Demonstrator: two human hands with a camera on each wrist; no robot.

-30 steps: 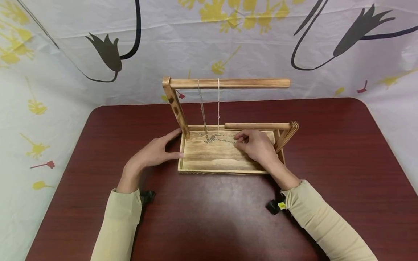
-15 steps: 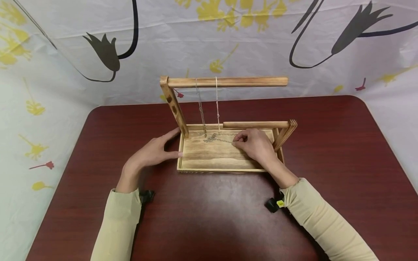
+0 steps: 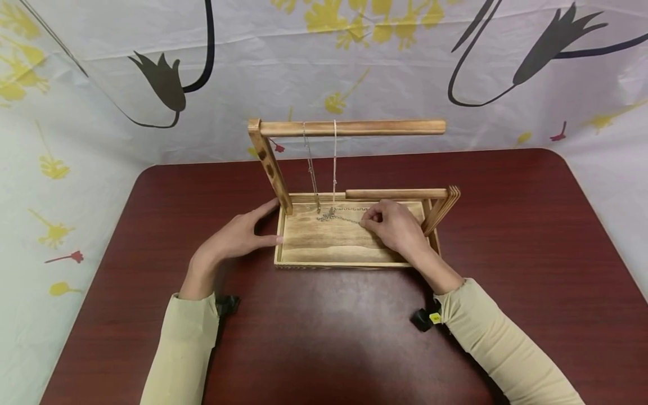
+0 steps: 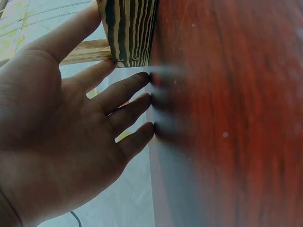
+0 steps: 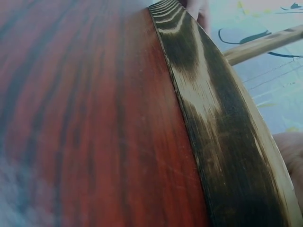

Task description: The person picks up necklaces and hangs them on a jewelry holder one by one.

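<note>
A wooden jewelry stand with a shallow tray sits on the table. In the head view my right hand pinches a strand of a silver chain necklace low over the tray's right half. Part of this chain lies bunched on the tray floor; its right part is hidden by my fingers. My left hand is spread against the tray's left end, thumb at the near part and index finger by the post. In the left wrist view this hand has straight fingers, several tips at the table. The right wrist view shows mostly the tray's side.
A tall post carries a long upper bar. From it hang a silver necklace and a whitish necklace, both reaching down to the tray. A lower bar on a right post runs behind my right hand. Patterned cloth stands behind.
The whitish hanging necklace's lower end has swung slightly left in the last half second. Pinched chain and right hand have hardly moved; the left hand stays at the tray. The head view shifted slightly.
</note>
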